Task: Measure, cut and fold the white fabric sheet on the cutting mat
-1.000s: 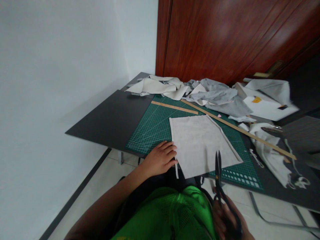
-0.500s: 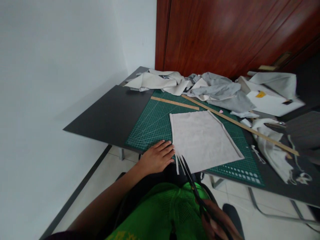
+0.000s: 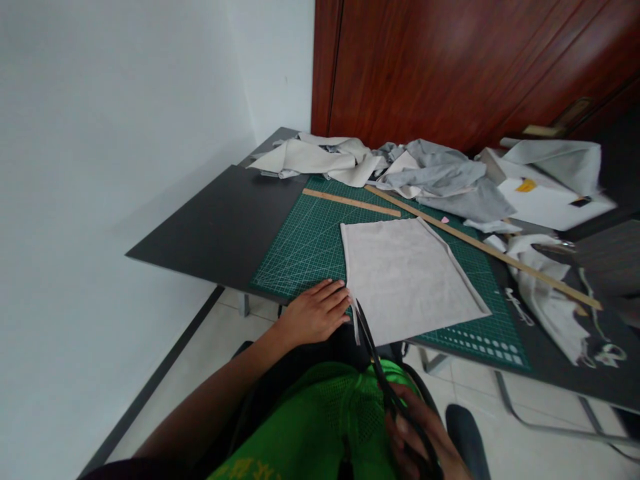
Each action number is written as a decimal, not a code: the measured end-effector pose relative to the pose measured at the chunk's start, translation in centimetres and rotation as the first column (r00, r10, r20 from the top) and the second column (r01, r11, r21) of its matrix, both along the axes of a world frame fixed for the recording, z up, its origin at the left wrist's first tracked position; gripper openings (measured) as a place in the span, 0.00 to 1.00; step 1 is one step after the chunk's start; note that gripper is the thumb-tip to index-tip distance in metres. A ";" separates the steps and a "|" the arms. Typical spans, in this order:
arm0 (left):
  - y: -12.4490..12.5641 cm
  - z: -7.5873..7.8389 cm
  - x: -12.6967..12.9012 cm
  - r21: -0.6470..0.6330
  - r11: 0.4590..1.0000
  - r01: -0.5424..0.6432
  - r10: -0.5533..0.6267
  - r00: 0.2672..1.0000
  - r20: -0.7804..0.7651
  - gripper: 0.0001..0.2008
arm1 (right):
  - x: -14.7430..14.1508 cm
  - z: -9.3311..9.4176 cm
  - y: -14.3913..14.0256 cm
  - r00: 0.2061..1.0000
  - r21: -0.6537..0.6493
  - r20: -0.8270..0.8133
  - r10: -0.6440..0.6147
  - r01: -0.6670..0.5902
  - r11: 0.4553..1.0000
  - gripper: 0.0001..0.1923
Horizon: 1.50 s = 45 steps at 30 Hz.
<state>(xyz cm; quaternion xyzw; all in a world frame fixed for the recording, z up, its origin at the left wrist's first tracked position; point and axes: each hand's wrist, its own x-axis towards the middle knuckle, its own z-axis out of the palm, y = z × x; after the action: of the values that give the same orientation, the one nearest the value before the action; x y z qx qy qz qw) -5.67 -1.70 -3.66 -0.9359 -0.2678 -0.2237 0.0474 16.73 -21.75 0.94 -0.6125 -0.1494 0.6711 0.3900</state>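
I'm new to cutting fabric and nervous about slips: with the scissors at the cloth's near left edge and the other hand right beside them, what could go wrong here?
The left hand lies flat right beside the tips of the scissors, so the blades could nick a finger. The grey cloth overhangs the edge of the cutting mat and is held only at that corner, so it may shift and the cut wander. The right hand works low and partly out of view, which may weaken control.

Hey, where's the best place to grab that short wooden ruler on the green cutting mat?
Probably the short wooden ruler by its left end, coming from the left side. It lies flat on the green cutting mat with bare mat around that end, while its right end runs close to the long wooden ruler and cloth pile.
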 end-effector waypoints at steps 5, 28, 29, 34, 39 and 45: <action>-0.1 0.0 0.0 -0.004 1.000 -0.005 0.005 1.000 -0.006 0.19 | -1.1 -0.1 1.4 0.998 0.073 -0.023 0.066 -0.064 0.995 0.38; 0.1 -0.1 0.1 0.087 0.996 -0.011 0.011 1.000 0.001 0.20 | -2.1 0.2 2.2 0.989 0.152 0.067 0.132 -0.141 0.978 0.36; 0.1 -0.2 0.1 0.084 0.996 -0.012 0.013 1.000 -0.004 0.20 | -2.1 0.2 2.1 0.988 0.148 0.071 0.135 -0.145 0.978 0.36; 0.0 -0.1 0.1 0.049 0.999 -0.018 0.019 1.000 -0.015 0.19 | -2.0 0.3 2.1 0.988 0.121 0.082 0.128 -0.137 0.983 0.37; 0.0 -0.2 0.1 0.044 0.999 -0.005 0.005 1.000 0.003 0.20 | -1.9 -0.1 2.1 0.984 0.135 0.104 0.145 -0.159 0.978 0.37; 0.0 -0.1 0.1 0.075 0.997 -0.011 0.011 1.000 0.008 0.19 | -1.5 -0.4 1.7 0.975 0.120 0.130 0.181 -0.197 0.973 0.39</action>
<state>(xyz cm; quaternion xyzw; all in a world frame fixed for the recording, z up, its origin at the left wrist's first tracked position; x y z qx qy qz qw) -5.53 -1.66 -3.80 -0.9312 -0.2645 -0.2369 0.0827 15.23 -20.06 0.49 -0.6069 -0.2740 0.6565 0.3544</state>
